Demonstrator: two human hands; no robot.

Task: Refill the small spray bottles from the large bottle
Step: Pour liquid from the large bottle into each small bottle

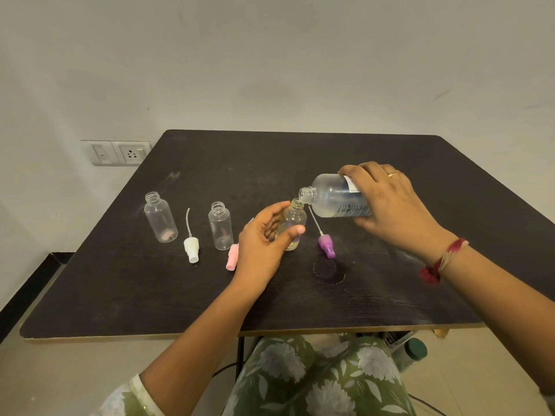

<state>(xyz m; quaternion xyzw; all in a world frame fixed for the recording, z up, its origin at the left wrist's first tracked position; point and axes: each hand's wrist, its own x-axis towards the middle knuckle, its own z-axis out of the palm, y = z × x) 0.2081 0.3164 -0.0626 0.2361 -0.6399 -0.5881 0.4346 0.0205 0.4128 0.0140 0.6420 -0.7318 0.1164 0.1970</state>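
Right grip (387,205) clasps the tilted large bottle (333,199), mouth at the small bottle (295,217) the left grip (264,238) holds.

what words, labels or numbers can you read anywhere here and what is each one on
No text here can be read word for word.
Label on the large bottle, held tilted in the right hand: lines of dark print, too small and blurred to read.
Small spray bottle held in the left hand: no print that can be made out.
Wall switch plate: no words visible.
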